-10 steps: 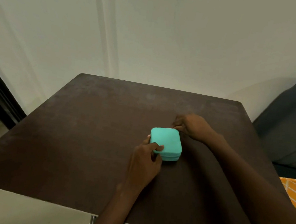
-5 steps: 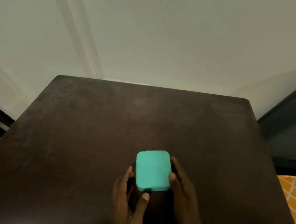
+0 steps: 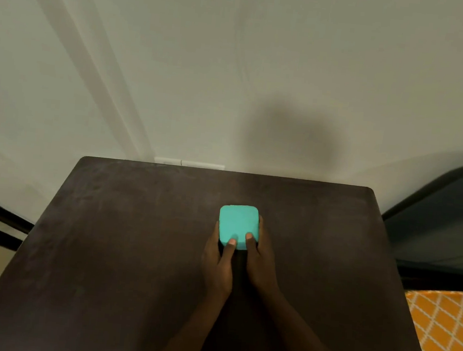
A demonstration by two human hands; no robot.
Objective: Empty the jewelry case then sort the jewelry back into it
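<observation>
Item: jewelry case (image 3: 238, 224), turquoise, rounded corners, lid closed. Location: set on the dark surface (image 3: 122, 244), a little right of centre and toward the far half, well apart from every edge. No jewelry is seen outside the case; the contents are hidden by the lid.

Left hand (image 3: 217, 261): laid against the case's left side, fingers curled along that wall, thumb pressed on the near part of the lid. The case is held, not lifted.

Right hand (image 3: 258, 263): laid against the right side in mirror fashion, thumb on the near part of the lid just beside the left thumb, fingers wrapped along the right wall. The case is held between both hands.

Surroundings: a pale wall (image 3: 235, 62) behind the surface; a dark chair (image 3: 440, 223) at the right; an orange patterned fabric (image 3: 446, 337) at the lower right.

Stage, as judged: opening is not yet done, so emptying has not begun and the whole task lies ahead.

Handling note for the step in hand: the closure cannot be made out from this angle, so the seam should first be found by touch. The base is best pinned to the surface by the fingers while the lid is raised by the thumbs at the near edge. The lid should be lifted slowly and the case kept level, since small pieces inside could spill or tangle if the case is tipped or sprung open. Ample bare surface is available on both sides for laying pieces out.
</observation>
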